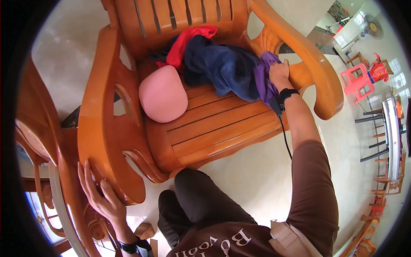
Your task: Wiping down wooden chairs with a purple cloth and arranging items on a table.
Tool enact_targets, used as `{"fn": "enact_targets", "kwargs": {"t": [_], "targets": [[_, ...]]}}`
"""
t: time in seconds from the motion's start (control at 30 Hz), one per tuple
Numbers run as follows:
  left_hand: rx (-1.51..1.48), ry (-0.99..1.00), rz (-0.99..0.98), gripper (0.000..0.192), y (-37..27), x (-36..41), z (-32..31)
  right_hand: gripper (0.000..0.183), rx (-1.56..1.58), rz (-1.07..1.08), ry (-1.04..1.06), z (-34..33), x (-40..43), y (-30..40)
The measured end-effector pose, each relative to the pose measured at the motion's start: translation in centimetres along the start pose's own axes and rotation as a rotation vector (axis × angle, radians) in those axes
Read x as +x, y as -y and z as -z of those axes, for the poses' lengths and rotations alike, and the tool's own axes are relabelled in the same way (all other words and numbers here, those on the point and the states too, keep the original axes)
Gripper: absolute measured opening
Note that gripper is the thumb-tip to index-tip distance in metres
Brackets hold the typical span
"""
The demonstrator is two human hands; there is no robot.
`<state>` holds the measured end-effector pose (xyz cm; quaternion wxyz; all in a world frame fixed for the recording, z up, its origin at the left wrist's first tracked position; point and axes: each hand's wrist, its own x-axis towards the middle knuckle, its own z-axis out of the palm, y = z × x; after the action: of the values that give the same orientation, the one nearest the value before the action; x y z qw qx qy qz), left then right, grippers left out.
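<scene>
A wooden armchair (218, 119) with a slatted seat and back stands before me. At the right end of its seat, my right hand (279, 74) grips a bunched purple cloth (265, 78). Dark blue fabric (224, 67) lies crumpled against that cloth. Behind the blue heap trails a red cloth (179, 48). A pink rounded cushion or pad (163, 94) sits on the left part of the seat. My left hand (102, 194) rests with fingers spread against the front end of the left armrest (107, 154), holding nothing.
Another piece of wooden furniture (41, 122) stands close on the left. A black cable (285, 138) hangs from a device at my right wrist. Farther right are a pink plastic stool (358, 80) with a red bag (378, 70), a long table (392, 138) and a fan (372, 26).
</scene>
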<state>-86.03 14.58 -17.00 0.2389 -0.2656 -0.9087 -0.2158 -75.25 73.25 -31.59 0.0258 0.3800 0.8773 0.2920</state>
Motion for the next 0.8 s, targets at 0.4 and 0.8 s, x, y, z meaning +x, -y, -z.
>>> {"fn": "enact_targets", "kwargs": {"t": [0.4, 0.8], "targets": [[-0.001, -0.044, 0.032, 0.043, -0.5, -0.1, 0.3, 0.020, 0.027, 0.070, -0.250, -2.6, -3.0, 1.1], [-0.011, -0.081, 0.018, 0.038, -1.4, -0.3, 0.5, 0.022, 0.574, 0.021, -0.306, 2.5, -17.8, 2.1]]}}
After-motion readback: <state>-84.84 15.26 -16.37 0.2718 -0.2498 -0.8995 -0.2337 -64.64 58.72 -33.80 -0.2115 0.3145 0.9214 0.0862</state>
